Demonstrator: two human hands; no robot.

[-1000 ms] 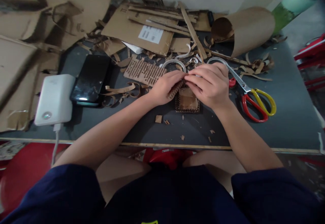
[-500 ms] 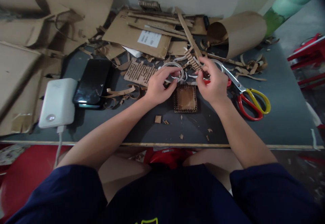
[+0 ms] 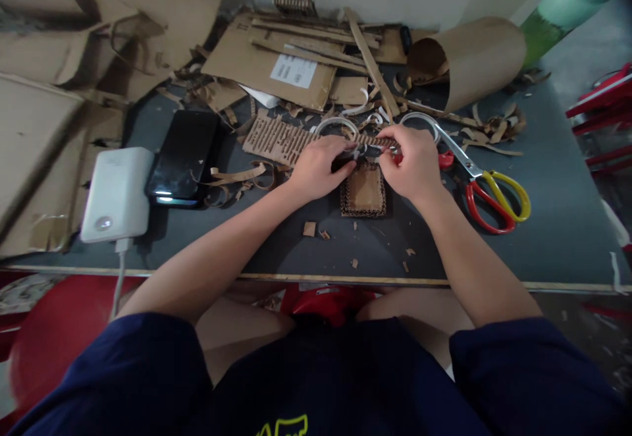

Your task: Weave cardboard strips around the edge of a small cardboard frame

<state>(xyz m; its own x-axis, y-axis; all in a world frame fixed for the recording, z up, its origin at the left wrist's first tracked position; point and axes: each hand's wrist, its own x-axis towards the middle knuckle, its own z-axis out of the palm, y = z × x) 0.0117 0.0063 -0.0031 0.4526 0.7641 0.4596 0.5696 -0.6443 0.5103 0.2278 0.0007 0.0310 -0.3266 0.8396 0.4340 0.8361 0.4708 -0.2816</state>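
- Between the two hands, a ribbed strip [image 3: 371,140] runs roughly level across, just beyond the far edge of a small cardboard tray [image 3: 364,187]; fingers cover both its ends.
- Behind the right hand [image 3: 411,161], a red object [image 3: 446,160] shows only in part, too little to name.
- Past the left hand [image 3: 322,167], the near side of a white ring [image 3: 340,122] is hidden by the fingers.
- At the top right corner, a green bottle [image 3: 557,24] is cut off; the cardboard tube [image 3: 488,60] covers part of its base.
- From the power bank [image 3: 117,192], a cable [image 3: 120,274] drops past the table edge and is lost near the left sleeve.
- Right hand: nearly closed, thumb and fingertips pinching the strip's right end.
- Left hand: fingers curved, thumb slightly apart from them, fingertips at the strip's left end; whether they grip it, I cannot tell.
- Right of the right hand lie scissors [image 3: 494,204], handles toward the person.
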